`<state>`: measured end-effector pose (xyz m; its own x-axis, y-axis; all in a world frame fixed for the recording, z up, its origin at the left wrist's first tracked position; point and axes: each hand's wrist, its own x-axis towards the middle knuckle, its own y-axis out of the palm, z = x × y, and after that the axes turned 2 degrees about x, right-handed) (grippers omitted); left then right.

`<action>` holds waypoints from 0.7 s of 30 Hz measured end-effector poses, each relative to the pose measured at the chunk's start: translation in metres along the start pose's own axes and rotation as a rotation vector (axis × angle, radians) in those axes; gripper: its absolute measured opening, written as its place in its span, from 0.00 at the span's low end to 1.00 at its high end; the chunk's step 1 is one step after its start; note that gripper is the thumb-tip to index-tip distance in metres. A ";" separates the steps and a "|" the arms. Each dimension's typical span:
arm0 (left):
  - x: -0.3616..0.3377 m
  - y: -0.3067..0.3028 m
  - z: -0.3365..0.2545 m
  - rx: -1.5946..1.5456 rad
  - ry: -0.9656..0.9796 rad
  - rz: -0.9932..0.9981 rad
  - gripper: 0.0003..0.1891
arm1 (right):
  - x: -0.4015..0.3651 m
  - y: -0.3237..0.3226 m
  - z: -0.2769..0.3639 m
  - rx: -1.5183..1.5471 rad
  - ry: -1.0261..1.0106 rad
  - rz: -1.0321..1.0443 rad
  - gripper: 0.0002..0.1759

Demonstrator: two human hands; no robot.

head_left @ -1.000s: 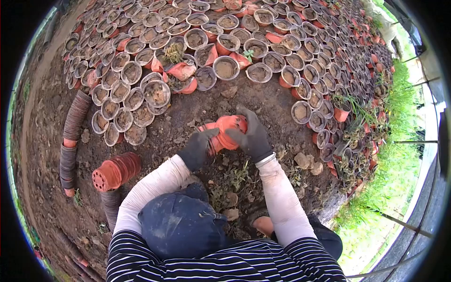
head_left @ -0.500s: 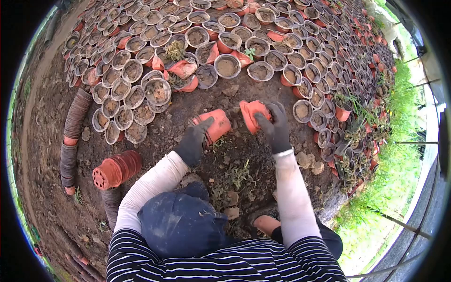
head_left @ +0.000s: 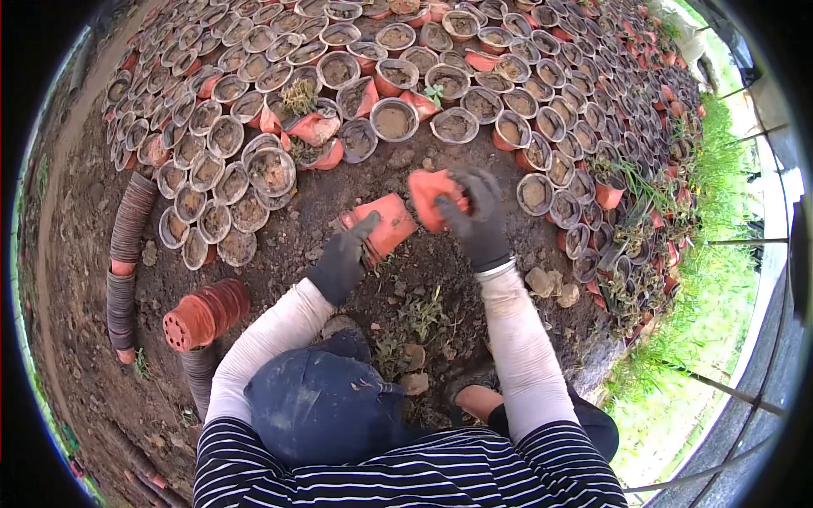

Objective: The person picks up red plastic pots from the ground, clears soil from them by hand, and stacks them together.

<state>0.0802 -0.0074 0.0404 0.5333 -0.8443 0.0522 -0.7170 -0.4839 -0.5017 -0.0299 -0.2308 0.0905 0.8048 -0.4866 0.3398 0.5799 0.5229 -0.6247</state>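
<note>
Both of my hands wear dark gloves. My left hand (head_left: 345, 252) is closed around a short stack of red plastic pots (head_left: 391, 222), its thumb lying along the side. In my right hand (head_left: 477, 216) is a single red plastic pot (head_left: 434, 200), crumpled at the rim and gripped between thumb and fingers. The two are close together but apart, held above bare soil. Behind them stand rows of soil-filled pots, the nearest being one pot (head_left: 395, 120) with pale earth up to its rim.
A stack of red pots (head_left: 206, 314) leans at left, drainage holes outward. Long stacks of dark-rimmed pots (head_left: 132, 222) lie farther left. Stones (head_left: 550, 286) and small weeds (head_left: 426, 316) are on the soil. Grass (head_left: 707, 254) and netting border the right side.
My right hand has moved slightly up and left with its pot, nearer the left-hand stack. The left hand keeps its hold. The view has shifted a little.
</note>
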 end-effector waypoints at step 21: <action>0.012 0.024 -0.005 -0.705 -0.118 0.134 0.25 | -0.069 0.075 0.023 1.229 0.546 0.082 0.39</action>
<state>0.0672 -0.0301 0.0333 0.4372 -0.8954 -0.0839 -0.8771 -0.4452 0.1805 -0.0390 -0.1419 0.0365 0.8566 -0.4876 -0.1685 0.5009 0.7079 0.4980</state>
